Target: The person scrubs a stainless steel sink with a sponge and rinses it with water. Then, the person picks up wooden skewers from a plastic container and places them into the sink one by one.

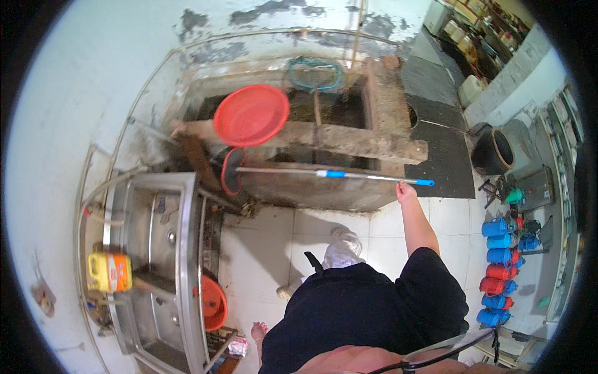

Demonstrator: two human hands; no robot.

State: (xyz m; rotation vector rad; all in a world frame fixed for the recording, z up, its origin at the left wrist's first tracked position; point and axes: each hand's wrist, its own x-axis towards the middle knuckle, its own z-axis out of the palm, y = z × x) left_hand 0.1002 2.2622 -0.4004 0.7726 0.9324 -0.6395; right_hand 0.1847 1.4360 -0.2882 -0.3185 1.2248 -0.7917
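Observation:
My right hand grips a mop pole close to its blue end grip. The pole lies level across the view, with a second blue and white collar midway. Its flat grey mop head with a red rim is at the left, below a red plastic basin. The basin rests on the ledge of a concrete tank. Low at my side hangs my left hand, with nothing visible in it and its fingers slightly bent.
Left of me stands a stainless steel double sink, with a yellow jug behind it and an orange basin beneath. A green-rimmed net lies over the tank. Several blue and red thermos flasks line the right wall near a dark vat.

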